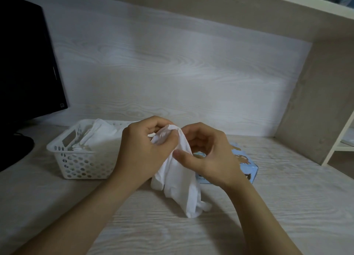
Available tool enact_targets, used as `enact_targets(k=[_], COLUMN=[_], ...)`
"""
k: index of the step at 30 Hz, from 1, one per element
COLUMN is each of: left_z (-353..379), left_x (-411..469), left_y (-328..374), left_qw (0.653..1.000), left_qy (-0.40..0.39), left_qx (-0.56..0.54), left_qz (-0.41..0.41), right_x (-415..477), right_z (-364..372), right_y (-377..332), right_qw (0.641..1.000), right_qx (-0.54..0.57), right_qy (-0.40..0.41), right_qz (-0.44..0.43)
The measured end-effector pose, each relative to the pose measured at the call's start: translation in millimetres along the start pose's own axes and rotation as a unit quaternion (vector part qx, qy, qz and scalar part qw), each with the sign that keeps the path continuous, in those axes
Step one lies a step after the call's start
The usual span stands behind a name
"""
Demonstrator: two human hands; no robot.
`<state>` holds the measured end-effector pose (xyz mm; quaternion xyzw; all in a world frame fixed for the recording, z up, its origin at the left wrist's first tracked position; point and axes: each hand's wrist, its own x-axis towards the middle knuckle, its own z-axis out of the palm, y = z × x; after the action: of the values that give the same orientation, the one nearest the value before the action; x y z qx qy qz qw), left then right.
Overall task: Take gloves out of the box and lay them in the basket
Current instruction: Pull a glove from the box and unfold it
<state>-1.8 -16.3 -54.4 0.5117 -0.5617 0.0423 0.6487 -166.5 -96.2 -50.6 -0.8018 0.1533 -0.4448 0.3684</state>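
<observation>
A white glove [178,180] hangs over the desk between my hands, its fingers trailing down onto the desktop. My left hand [141,147] pinches its upper edge, and my right hand [208,155] grips the same cuff from the right. Behind my right hand lies the light blue glove box [247,166], mostly hidden. To the left stands a white perforated basket [80,164] with several white gloves [99,138] lying in it.
A black monitor [26,63] and its stand fill the left edge. A wood-grain back panel rises behind the desk, a shelf runs overhead, and a side panel [316,101] closes the right, with white shelving beyond it.
</observation>
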Motion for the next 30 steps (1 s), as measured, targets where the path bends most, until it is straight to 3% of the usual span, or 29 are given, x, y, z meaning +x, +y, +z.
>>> enact_targets(k=[7,11,14,19,23,27,30], left_z=[-4.1,-8.2,-11.9,-20.7,-28.5,-38.7,-48.1], left_x=[4.7,7.4,11.0,19.4,23.9,29.1,33.7], left_y=[-1.2,-4.1,-6.5,-12.1,-18.6,-24.1,-28.6], left_qw=[0.999,0.999,0.998,0.991,0.991,0.991,0.987], left_qy=[0.006,0.023,0.058,0.126,0.117,0.107,0.122], left_qx=[-0.026,-0.024,-0.022,0.006,0.042,0.063,0.088], left_qz=[-0.026,-0.016,-0.033,-0.042,-0.056,-0.053,-0.054], right_x=[3.8,3.1,1.8,5.7,6.9,17.4,34.8], right_z=[-6.5,-9.8,-11.7,-7.9,-0.2,10.8,20.5], right_y=[5.1,1.8,4.4,8.7,11.6,10.4,10.4], right_qw=[0.990,0.982,0.980,0.981,0.972,0.960,0.945], right_qx=[0.073,0.125,0.104,0.094,0.011,0.004,-0.142], right_qy=[0.011,-0.018,-0.040,0.064,0.167,0.242,0.281], right_qz=[0.119,0.144,0.166,0.159,0.163,0.140,0.085])
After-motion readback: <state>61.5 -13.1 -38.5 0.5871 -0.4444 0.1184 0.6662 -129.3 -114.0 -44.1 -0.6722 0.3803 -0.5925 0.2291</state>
